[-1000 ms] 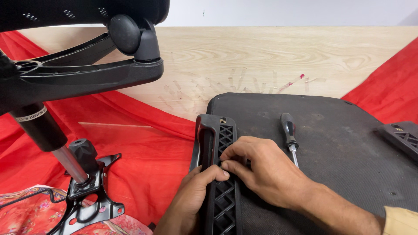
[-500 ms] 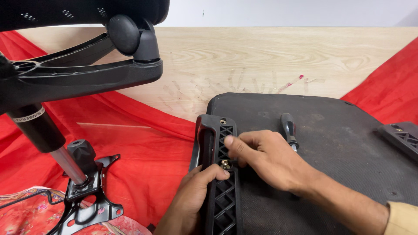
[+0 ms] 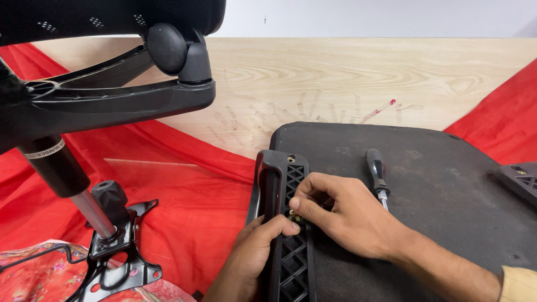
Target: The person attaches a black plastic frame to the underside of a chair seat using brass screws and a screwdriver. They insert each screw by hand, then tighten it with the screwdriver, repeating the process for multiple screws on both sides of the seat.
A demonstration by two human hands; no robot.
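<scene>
I watch the left hand [image 3: 254, 251] clamp its fingers around a black latticed armrest bracket [image 3: 288, 223] lying on the near left edge of the dark seat base [image 3: 425, 184], while the right hand [image 3: 341, 215] pinches a small brass screw [image 3: 295, 215] into it; a screwdriver [image 3: 377, 173] lies just right.

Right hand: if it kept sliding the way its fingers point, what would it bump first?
Probably the left hand's thumb, since the right hand's fingertips point left across the black armrest bracket they already touch.
</scene>
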